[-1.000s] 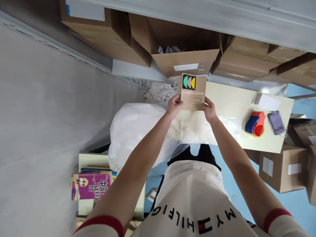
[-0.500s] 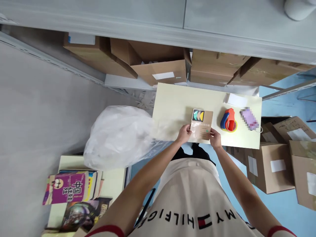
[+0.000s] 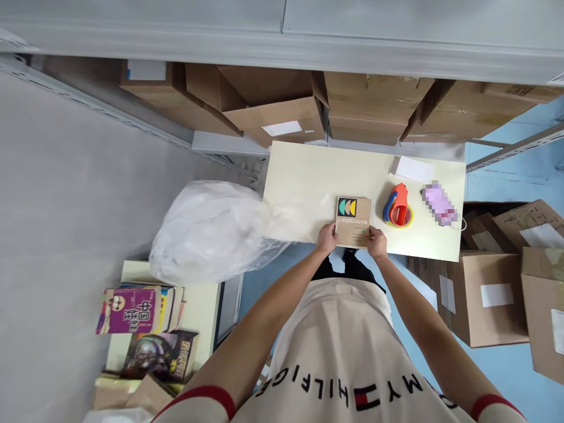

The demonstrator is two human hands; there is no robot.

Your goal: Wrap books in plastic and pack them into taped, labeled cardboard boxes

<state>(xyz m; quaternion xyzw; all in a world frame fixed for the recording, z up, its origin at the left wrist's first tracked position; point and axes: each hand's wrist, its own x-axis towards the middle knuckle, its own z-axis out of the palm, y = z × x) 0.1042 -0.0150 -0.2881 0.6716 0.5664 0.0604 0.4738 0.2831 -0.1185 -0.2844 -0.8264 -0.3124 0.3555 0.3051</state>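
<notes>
A small brown book (image 3: pixel 353 222) with green, beige and yellow half-circles on a black patch of its cover is held between my two hands near the table's front edge. My left hand (image 3: pixel 327 238) pinches its lower left edge. On the opposite side, my right hand (image 3: pixel 376 242) grips the lower right edge. To the right of the book lies a red and blue tape dispenser (image 3: pixel 399 207) with a yellow-edged roll. Farther right is a purple phone-like object (image 3: pixel 440 204), blurred out, with a white cord.
The cream table (image 3: pixel 304 176) also bears a white stack of paper or cards (image 3: pixel 413 169). A large translucent plastic bag (image 3: pixel 211 229) bulges at its left. Several books, including a purple one (image 3: pixel 132 309), lie lower left. Cardboard boxes (image 3: pixel 493 299) stand right and under the shelf (image 3: pixel 220 41).
The camera view has shifted slightly. The book's cover, which had glare on it, now faces me more plainly; both hands still hold its lower edges.
</notes>
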